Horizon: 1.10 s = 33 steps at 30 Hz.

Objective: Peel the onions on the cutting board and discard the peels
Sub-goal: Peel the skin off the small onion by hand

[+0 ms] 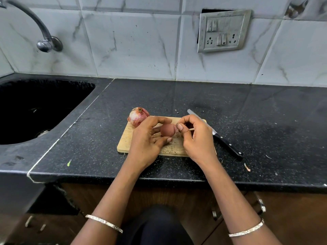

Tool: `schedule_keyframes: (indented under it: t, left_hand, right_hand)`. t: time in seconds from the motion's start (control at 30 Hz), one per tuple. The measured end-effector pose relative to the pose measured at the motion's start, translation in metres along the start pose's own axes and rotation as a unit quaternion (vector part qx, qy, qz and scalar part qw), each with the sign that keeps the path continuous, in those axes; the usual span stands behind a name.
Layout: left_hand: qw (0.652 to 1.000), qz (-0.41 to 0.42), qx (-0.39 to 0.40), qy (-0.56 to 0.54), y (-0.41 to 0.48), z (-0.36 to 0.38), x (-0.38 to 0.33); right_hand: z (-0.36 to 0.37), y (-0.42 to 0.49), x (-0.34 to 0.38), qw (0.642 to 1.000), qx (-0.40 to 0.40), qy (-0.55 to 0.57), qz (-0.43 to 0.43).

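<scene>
In the middle of the frame your left hand (pixel 146 138) curls around a small onion (pixel 167 130) over the cutting board (pixel 126 140), and your right hand (pixel 196 138) pinches the skin (pixel 177 131) at its end. The second onion (pixel 138 118) sits at the board's upper left corner.

Knife (pixel 218 135) right of board (pixel 124 142); sink (pixel 35 106) left.

Pale wooden cutting board (pixel 124 142) on a black, white-speckled table (pixel 256 124). At the board's far left corner, a pink-and-white onion (pixel 138 118); above its middle, a reddish-brown onion (pixel 167 130). Right of it, a black-handled silver knife (pixel 218 136).
</scene>
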State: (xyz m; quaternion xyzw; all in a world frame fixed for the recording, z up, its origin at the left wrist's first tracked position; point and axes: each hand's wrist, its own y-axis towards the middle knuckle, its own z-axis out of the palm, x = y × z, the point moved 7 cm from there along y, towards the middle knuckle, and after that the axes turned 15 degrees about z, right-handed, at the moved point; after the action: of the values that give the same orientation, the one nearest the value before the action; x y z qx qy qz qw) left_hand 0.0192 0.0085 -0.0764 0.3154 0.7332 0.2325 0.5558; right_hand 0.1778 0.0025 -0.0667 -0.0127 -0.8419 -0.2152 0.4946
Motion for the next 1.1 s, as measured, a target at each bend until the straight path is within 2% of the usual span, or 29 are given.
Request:
schedule_keyframes:
  t: [0.27,0.53,0.73,0.93,1.1]
  left_hand:
    - [1.000,0.021,-0.006,0.000,0.001,0.000,-0.002]
    - [1.000,0.000,-0.020,-0.024,0.001,-0.001,-0.002]
    - [0.998,0.036,-0.023,0.034,0.002,-0.005,-0.005]
    - [0.995,0.076,-0.021,0.068,0.003,-0.007,-0.008]
    - [0.995,0.060,-0.010,0.077,0.003,-0.006,-0.005]
  right_hand:
    - [-0.008,0.000,-0.002,0.999,-0.036,0.019,0.022]
    - [-0.016,0.002,-0.010,0.994,-0.070,0.069,0.057]
    - [-0.015,-0.002,0.000,0.997,-0.056,0.058,0.007]
    - [-0.002,-0.005,0.009,0.996,0.032,0.086,-0.007]
    - [-0.002,-0.002,0.005,0.996,0.030,0.081,-0.002]
